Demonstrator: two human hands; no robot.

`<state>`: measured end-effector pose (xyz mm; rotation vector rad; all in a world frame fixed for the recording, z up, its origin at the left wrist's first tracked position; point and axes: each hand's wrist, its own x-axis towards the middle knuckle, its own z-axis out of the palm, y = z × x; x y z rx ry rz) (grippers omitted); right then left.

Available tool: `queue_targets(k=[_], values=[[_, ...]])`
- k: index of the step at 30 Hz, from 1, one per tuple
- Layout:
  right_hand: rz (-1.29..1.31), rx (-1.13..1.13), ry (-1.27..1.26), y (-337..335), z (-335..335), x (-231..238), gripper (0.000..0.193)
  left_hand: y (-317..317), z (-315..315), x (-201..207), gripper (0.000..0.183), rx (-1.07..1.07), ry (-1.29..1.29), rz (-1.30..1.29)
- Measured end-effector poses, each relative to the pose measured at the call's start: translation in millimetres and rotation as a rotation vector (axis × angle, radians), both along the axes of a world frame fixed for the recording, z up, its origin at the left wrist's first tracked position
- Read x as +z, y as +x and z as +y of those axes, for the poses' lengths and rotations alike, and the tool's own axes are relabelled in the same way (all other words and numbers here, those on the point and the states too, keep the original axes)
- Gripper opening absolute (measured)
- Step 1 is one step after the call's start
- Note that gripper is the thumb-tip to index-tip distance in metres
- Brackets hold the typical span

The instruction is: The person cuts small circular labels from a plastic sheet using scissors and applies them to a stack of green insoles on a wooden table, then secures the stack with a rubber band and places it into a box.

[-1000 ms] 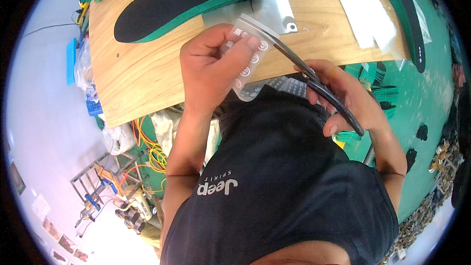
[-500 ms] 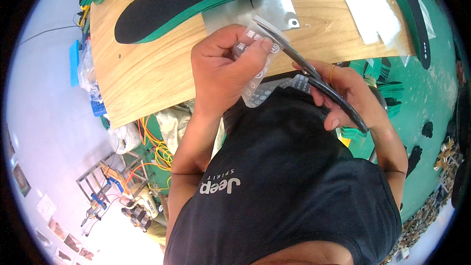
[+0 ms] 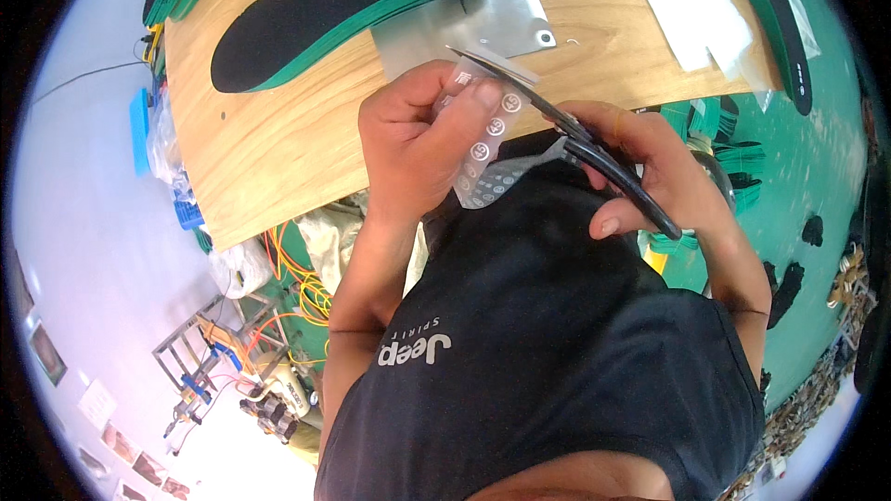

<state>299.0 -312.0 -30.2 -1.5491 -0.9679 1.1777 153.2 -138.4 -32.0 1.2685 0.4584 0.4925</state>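
Note:
My left hand (image 3: 418,144) pinches a clear plastic strip (image 3: 483,144) printed with small round marks, held up in front of my chest. My right hand (image 3: 650,172) grips black-handled scissors (image 3: 594,153), whose blades reach up and left across the top of the strip. Both hands hover just off the near edge of a wooden table (image 3: 278,130). A black insole with a green underside (image 3: 334,0) lies on the table beyond my hands, beside a grey metal plate (image 3: 492,14).
White paper sheets (image 3: 687,0) lie at the table's far right. A long dark green-edged strip (image 3: 780,19) rests on the green surface (image 3: 817,158) to the right. Orange cables (image 3: 297,278), plastic bags and a metal frame (image 3: 200,353) sit on the floor at left.
My hands, strip and scissors have shifted slightly right and closer to my chest. The scissors' blades now sit across the strip's upper end.

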Motion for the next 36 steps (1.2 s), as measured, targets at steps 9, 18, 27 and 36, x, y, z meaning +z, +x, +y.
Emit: queue_targets(k=[9,18,27,36], values=[[-0.218,-0.001,0.182,-1,-5,-14,0.101,0,-2,-1,0.013,-0.029,-0.021,0.025],[-0.482,-0.316,0.081,18,-44,5,0.066,0,0,-3,0.013,-0.044,0.226,-0.007],[-1.19,-0.58,-0.044,130,-2,27,0.019,2,-26,-1,0.011,-0.644,0.871,0.125],[-0.633,-0.142,0.329,48,7,26,0.059,0,-15,2,0.016,-0.115,0.449,-0.178]])
